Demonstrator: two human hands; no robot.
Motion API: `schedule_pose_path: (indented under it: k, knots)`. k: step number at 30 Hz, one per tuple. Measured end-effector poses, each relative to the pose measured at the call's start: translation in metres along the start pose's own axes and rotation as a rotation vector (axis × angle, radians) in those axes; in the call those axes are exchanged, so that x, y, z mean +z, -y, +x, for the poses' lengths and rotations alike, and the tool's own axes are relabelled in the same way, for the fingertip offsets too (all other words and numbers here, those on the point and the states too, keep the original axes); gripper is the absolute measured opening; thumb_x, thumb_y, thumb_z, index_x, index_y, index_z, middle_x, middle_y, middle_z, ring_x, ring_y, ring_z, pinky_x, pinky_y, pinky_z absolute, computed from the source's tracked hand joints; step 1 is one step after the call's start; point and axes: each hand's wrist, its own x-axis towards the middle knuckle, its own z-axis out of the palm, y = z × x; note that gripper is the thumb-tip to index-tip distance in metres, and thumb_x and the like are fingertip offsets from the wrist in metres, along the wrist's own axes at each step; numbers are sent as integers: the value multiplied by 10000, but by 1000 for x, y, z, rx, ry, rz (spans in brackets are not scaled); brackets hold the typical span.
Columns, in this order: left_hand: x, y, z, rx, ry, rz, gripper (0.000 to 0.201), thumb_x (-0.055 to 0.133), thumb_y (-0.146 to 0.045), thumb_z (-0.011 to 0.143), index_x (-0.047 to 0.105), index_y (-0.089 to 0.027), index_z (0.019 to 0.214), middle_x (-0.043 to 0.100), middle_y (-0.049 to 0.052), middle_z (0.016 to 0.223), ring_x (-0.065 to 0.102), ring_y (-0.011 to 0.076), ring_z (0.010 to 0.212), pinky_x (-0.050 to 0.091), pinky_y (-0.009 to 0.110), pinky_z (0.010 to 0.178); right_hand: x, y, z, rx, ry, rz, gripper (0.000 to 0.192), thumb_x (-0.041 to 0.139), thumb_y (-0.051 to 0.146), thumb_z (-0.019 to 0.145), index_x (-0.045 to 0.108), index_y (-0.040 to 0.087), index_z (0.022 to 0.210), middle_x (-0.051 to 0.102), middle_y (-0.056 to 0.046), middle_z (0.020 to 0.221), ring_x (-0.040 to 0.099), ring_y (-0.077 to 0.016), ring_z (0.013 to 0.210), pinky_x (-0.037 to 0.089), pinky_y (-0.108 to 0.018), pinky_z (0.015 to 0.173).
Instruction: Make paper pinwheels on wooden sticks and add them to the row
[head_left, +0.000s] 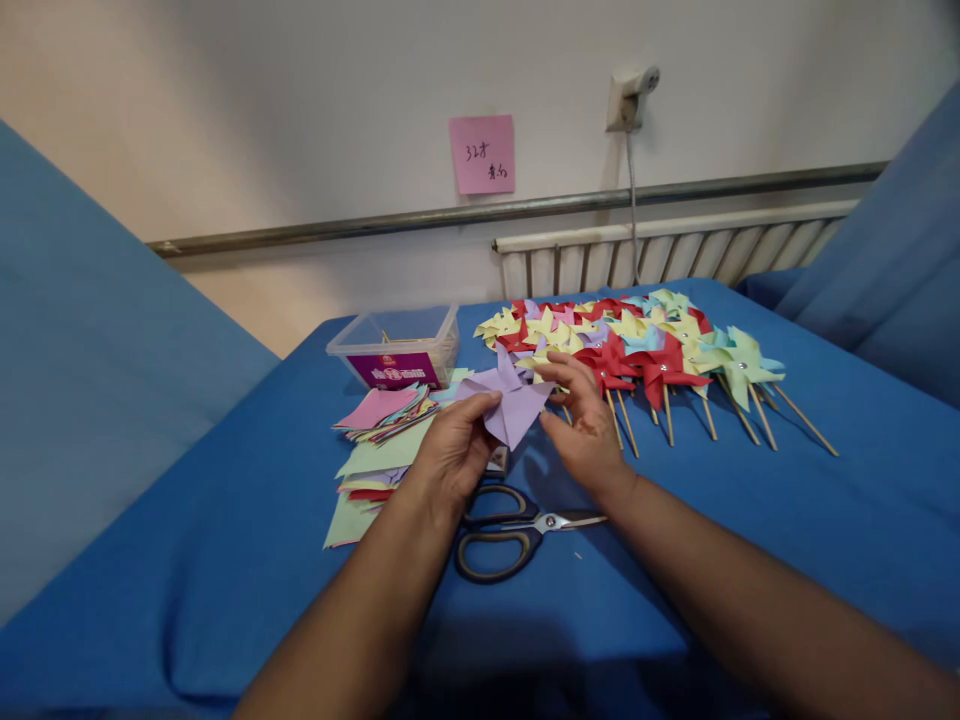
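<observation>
Lilac paper pinwheel [511,408] — pinched in the left hand [459,448]; right hand [589,430] curved, fingers parted, at its edge.

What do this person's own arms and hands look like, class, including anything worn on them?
The left hand and right hand are ungloved, with no rings visible. Both forearms are bare: no sleeve, watch or bracelet shows.

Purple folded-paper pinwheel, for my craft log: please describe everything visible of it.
The purple folded-paper pinwheel looks thin, with creased, pointed blades. The left hand pinches its left part, holding it above the blue cloth-covered table, facing the camera. The right hand is at its right tip; contact is unclear.
</observation>
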Motion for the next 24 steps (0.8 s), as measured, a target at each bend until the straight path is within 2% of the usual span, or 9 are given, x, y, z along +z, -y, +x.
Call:
schedule_pose_path:
  k: [3, 5, 10, 13, 16, 24]
  knots:
    - [1, -6, -2, -19, 10, -24, 267, 704, -60, 630, 711, -126, 888, 744, 44, 832, 675, 167, 700, 555, 263, 671, -3, 5, -1, -130, 58, -52, 436, 582, 43, 707, 652, 301, 1052, 394, -38, 1449, 418, -259, 1343, 381, -487, 1091]
    - [1, -6, -3, -22, 18, -32, 272, 707, -61, 624, 710, -131, 887, 744, 41, 847, 666, 155, 699, 545, 248, 655, -3, 8, -1, -175, 90, -75, 339, 650, 92, 721, 670, 293, 994, 383, -34, 1453, 400, -265, 1355, 339, -497, 1122]
    - [-1, 1, -3, -18, 31, 9, 221, 772, -87, 577, 703, -124, 784, 710, 24, 740, 621, 122, 631, 506, 222, 603, -1, 9, -1, -130, 69, -77, 18, 698, 272, 799, 685, 260, 804, 501, -45, 1358, 444, -278, 1315, 358, -488, 1095]
    - [-3, 6, -1, 18, 45, 54, 183, 803, -126, 559, 694, -112, 705, 682, 26, 677, 601, 116, 597, 488, 220, 591, -2, 7, 1, -62, 38, -44, 120, 659, 315, 839, 674, 239, 748, 561, -65, 1279, 495, -264, 1265, 371, -457, 1078]
    - [-3, 8, -1, 49, 56, 85, 192, 811, -145, 549, 703, -114, 704, 688, 35, 690, 608, 124, 600, 494, 232, 606, -3, 6, 2, -15, 17, -25, 140, 656, 300, 826, 658, 227, 706, 582, -78, 1244, 537, -254, 1213, 387, -437, 1052]
    - [0, 9, -4, 45, 56, 158, 235, 821, -190, 549, 717, -113, 745, 695, 35, 679, 603, 126, 565, 487, 241, 565, -4, 0, 7, -10, 20, -86, 158, 669, 238, 774, 626, 220, 623, 629, -90, 1108, 587, -247, 1116, 424, -416, 973]
